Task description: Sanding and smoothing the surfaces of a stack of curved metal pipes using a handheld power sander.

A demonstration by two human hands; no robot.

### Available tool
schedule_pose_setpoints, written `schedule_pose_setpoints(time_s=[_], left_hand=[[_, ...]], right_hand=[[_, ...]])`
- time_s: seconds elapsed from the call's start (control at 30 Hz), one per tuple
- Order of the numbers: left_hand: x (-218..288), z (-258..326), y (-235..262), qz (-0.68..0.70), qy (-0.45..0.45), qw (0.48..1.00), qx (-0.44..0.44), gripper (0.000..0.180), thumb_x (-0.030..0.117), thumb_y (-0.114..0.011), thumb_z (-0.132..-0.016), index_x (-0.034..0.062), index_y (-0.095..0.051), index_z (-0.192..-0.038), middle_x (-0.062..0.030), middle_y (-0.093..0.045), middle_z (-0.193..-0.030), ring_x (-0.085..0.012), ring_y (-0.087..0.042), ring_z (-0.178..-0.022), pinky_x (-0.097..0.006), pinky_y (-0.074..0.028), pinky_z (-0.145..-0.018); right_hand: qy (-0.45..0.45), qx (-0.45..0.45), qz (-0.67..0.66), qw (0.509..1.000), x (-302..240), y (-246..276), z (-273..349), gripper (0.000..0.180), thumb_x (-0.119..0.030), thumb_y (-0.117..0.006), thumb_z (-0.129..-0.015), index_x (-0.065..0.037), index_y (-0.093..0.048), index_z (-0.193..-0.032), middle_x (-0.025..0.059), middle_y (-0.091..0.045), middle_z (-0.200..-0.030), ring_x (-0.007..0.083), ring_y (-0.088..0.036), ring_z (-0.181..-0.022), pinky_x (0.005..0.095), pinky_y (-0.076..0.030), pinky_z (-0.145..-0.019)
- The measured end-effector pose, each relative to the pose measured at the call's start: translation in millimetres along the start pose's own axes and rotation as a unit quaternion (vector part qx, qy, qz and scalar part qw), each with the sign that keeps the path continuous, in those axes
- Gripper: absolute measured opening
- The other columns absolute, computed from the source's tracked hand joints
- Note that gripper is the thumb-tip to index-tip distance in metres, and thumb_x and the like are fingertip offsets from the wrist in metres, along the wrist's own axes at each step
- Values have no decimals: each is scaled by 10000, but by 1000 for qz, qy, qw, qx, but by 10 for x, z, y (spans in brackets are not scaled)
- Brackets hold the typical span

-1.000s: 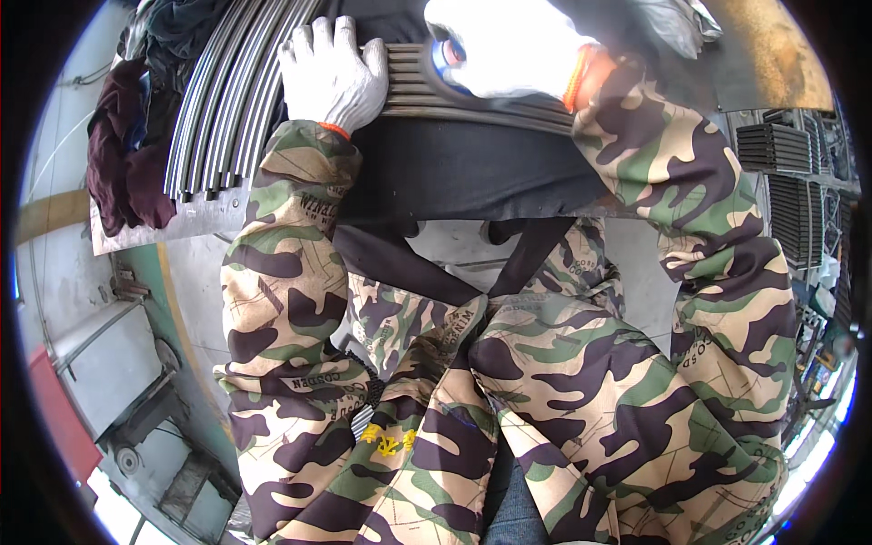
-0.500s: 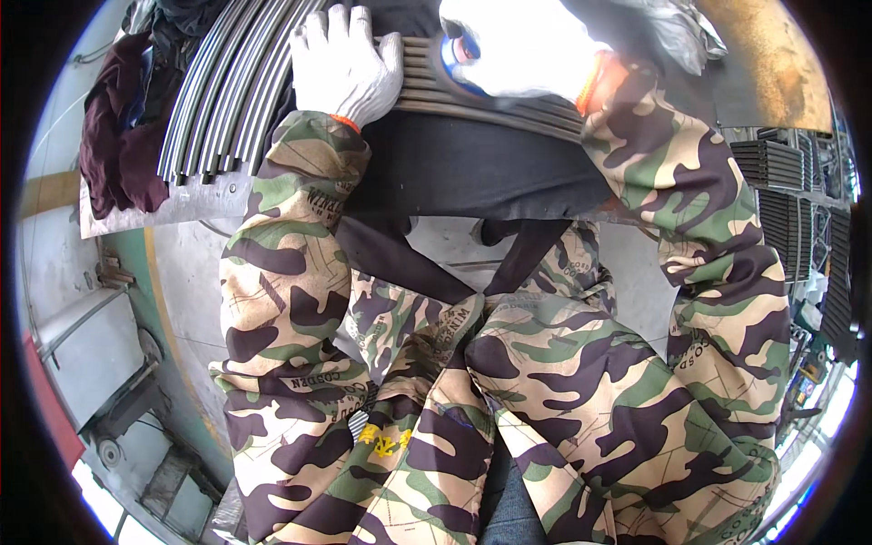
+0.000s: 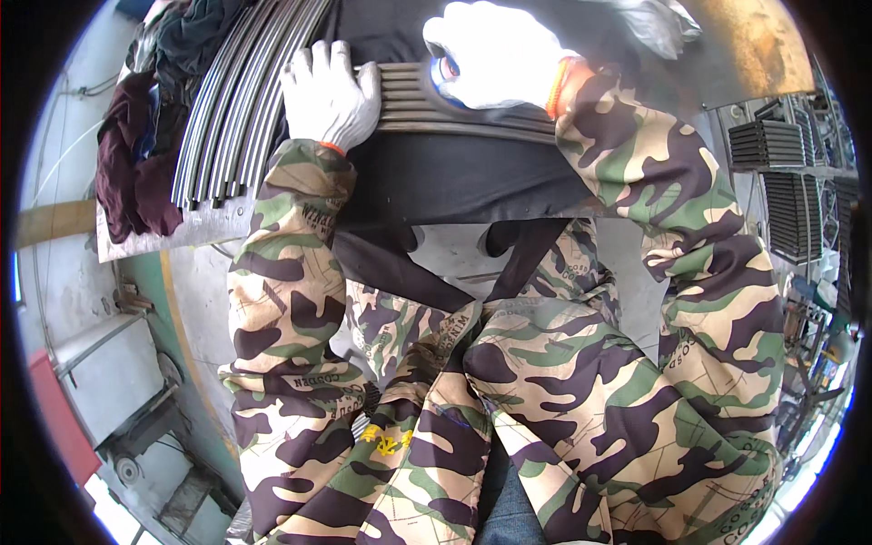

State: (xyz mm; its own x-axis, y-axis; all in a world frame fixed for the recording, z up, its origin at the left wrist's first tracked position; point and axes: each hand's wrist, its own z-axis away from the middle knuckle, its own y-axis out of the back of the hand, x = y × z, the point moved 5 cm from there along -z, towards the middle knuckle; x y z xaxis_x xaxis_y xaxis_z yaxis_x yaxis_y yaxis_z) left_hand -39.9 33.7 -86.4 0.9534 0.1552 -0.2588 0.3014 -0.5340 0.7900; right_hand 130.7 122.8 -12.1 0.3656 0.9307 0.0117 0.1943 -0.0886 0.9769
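A row of dull metal rods [image 3: 413, 95] lies crosswise on a black cloth [image 3: 454, 168]. My left hand [image 3: 329, 95], in a white knit glove, rests flat over the rods' left end, fingers spread. Further right, my right hand [image 3: 500, 56], also gloved, is curled round a blue, round-edged object [image 3: 443, 74] above the rods. The glove covers most of that object, so its kind does not show. Shinier metal rods [image 3: 245, 100] lie side by side to the left of my left hand.
Dark red cloth [image 3: 132, 154] is bunched at the table's left edge. A pale crumpled bag [image 3: 658, 25] lies at the far right, near a rust-stained board [image 3: 749, 45]. Stacked dark bars [image 3: 767, 145] sit on a rack to the right. A machine [image 3: 113, 372] stands at the lower left.
Table, rods and both hands appear lower in the picture. My right hand, with the blue object, has shifted slightly left along the rods. My left hand stays on the rods' left end.
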Motion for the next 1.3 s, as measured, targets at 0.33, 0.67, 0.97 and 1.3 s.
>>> schedule_pose_setpoints(time_s=[0.33,0.67,0.97,1.3], left_hand=[[-133,192,197,44,68,994,-79,529,366,-590,-1029,-22,-624,-1387,-236,-619,-1396,-434,-544,-1321,-579,-399,-1126],[-146,173,57,25,38,997,-59,516,350,-584,-1029,-36,-617,-1370,-263,-606,-1407,-457,-549,-1313,-587,-408,-1128],[-77,266,252,15,25,999,-25,496,324,-621,-976,-50,-630,-1302,-253,-620,-1345,-445,-564,-1259,-571,-431,-1081],[-115,223,168,91,13,995,-24,477,308,-621,-997,-68,-635,-1291,-288,-613,-1406,-503,-534,-1335,-596,-404,-1130]], right_hand=[[13,21,-20,999,-39,33,-4,229,-275,-624,-952,-110,-686,-1098,159,-671,-1009,352,-697,-954,485,-582,-821],[-17,-70,-58,996,-149,133,-46,330,-218,-653,-901,-71,-734,-1186,207,-726,-1174,379,-738,-1079,483,-612,-910],[-18,-66,-39,997,-94,139,14,354,-233,-662,-913,-80,-732,-1225,196,-734,-1177,360,-742,-1083,465,-611,-927],[-9,-67,-40,997,-161,204,-34,353,-205,-670,-898,-72,-738,-1218,198,-740,-1167,379,-746,-1076,461,-611,-932]])
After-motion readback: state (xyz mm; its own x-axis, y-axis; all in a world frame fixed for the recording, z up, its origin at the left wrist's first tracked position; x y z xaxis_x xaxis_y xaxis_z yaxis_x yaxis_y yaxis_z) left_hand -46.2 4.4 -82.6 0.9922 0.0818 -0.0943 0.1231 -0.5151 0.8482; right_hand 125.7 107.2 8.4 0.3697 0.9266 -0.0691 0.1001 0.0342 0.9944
